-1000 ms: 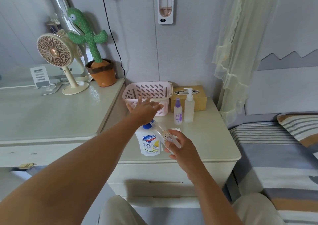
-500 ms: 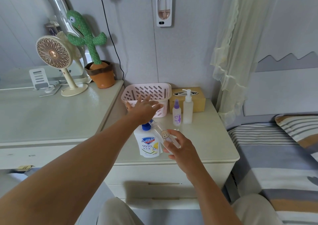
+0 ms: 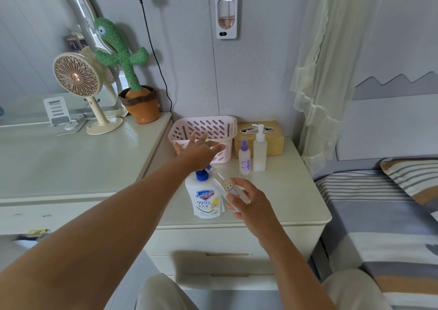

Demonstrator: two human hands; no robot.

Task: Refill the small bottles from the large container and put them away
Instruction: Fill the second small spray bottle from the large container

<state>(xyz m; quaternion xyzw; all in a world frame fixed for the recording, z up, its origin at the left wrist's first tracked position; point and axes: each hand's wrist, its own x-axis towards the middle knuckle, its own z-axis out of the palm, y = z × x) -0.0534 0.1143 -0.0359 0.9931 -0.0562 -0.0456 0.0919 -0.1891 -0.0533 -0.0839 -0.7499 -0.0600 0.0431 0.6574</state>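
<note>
A white hand-soap refill pouch [image 3: 205, 200] with a blue cap stands near the front of the nightstand [image 3: 289, 198]. My right hand [image 3: 247, 198] grips a small clear bottle [image 3: 228, 186] with a cartoon sticker, tilted with its neck toward the pouch's cap. My left hand [image 3: 199, 152] hovers with fingers spread over the pouch's top, in front of the pink basket [image 3: 206, 129]. A small purple-capped spray bottle [image 3: 244, 154] and a white pump bottle [image 3: 260, 150] stand upright behind.
A wooden tissue box [image 3: 272, 141] sits behind the two bottles. On the dresser [image 3: 59, 165] to the left stand a desk fan [image 3: 78, 89], a plush cactus in a pot [image 3: 132, 77] and a phone stand [image 3: 59, 112]. A striped bed [image 3: 384, 214] lies to the right.
Both hands hold almost the same pose; the view has shifted slightly. The small bottle stays tilted at the pouch's cap.
</note>
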